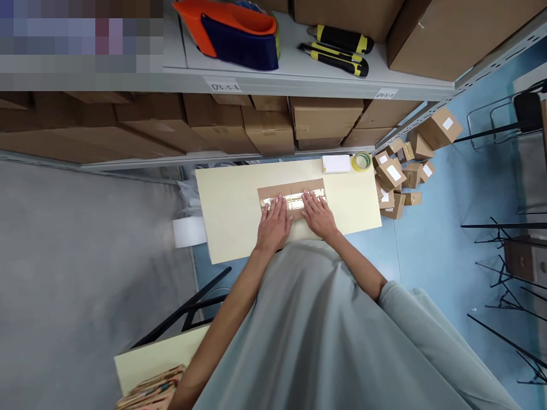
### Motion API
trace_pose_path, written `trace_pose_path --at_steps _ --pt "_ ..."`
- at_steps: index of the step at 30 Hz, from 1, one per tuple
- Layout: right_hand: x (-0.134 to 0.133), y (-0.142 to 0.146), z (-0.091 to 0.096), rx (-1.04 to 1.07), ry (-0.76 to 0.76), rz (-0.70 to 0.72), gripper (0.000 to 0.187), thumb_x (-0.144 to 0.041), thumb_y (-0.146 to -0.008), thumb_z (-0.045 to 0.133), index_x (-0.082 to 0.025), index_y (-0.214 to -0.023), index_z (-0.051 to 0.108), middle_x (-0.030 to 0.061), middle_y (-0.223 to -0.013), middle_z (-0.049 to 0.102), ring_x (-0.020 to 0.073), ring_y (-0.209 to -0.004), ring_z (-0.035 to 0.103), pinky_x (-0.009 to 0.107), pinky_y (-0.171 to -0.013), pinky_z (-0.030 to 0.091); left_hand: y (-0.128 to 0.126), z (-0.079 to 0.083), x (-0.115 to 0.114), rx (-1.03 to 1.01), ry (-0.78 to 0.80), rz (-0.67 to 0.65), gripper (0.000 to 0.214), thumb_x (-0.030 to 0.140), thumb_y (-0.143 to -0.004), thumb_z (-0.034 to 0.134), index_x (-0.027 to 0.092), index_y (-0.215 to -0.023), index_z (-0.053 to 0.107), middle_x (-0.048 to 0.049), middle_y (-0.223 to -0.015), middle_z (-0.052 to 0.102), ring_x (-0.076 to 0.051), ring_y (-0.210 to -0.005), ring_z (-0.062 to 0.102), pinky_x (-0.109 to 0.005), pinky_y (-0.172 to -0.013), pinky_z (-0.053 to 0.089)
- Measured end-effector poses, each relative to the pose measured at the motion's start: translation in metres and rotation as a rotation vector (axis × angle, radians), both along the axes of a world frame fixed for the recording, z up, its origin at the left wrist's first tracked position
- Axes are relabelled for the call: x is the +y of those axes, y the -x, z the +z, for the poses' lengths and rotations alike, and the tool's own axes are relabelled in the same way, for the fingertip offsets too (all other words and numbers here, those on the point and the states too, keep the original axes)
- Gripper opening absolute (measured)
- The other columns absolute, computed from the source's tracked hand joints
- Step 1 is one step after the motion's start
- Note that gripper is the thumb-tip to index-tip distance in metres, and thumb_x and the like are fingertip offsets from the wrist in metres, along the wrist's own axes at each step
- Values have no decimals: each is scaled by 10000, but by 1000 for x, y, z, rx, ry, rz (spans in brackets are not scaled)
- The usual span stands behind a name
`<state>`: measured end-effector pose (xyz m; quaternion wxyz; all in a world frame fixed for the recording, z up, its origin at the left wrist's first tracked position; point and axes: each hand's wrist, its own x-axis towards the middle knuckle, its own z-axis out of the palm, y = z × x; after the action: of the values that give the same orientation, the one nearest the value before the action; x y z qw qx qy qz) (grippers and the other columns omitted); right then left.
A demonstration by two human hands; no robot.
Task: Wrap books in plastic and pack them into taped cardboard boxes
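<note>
A brown cardboard box (291,187) lies on the cream table (233,210), with shiny clear tape running along its top. My left hand (274,223) rests flat on the left part of the taped strip, fingers stretched out. On the right part lies my right hand (318,213), its fingers also extended and slightly spread. Both palms hide some of the box's near side. Behind the box, near the table's far edge, are a white label stack or small white box (336,164) and a roll of yellowish tape (361,162).
Shelving with cardboard boxes (327,119) stands behind the table; its upper shelf holds utility knives (339,51) and an orange-and-blue tool (239,34). Several labelled parcels (391,173) are piled on the right. A white roll (189,232) hangs at the table's left.
</note>
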<state>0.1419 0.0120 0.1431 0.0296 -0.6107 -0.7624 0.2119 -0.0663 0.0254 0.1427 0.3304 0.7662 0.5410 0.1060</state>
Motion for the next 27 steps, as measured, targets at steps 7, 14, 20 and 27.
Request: trace_pose_path --at_steps 7,14,20,27 --pt "-5 -21 4 -13 -2 -137 650 -364 -1191 287 -165 -1802 188 93 -1849 206 245 -1739 157 495 -1431 180 25 -5 1 -15 26 50 797 503 -1103 374 78 -1766 254 -211 -1844 211 -333 -1742 120 -598 -1409 109" --pt "-11 -25 -18 204 -35 -325 809 -503 -1178 309 -95 -1801 -9 183 -1850 198 272 -1732 209 488 -1374 356 22 -26 -3 -252 167 528 890 524 -1030 596 130 -1756 263 -215 -1769 412 -333 -1664 377 -507 -1368 326" --pt "-2 -28 -16 337 5 -537 868 -646 -1136 372 -77 -1772 218 225 -1715 492 318 -1574 534 481 -1264 504 25 -14 5 -384 226 563 652 408 -1001 618 182 -1606 527 -160 -1571 659 -306 -1441 648 -484 -1275 478" --pt "5 -37 13 642 -126 -643 774 -755 -1057 504 -143 -1523 586 213 -1475 705 312 -1357 695 506 -1169 590 37 -8 -2 -386 171 648 648 328 -902 759 200 -1499 544 -166 -1523 691 -301 -1387 693 -509 -1209 550"
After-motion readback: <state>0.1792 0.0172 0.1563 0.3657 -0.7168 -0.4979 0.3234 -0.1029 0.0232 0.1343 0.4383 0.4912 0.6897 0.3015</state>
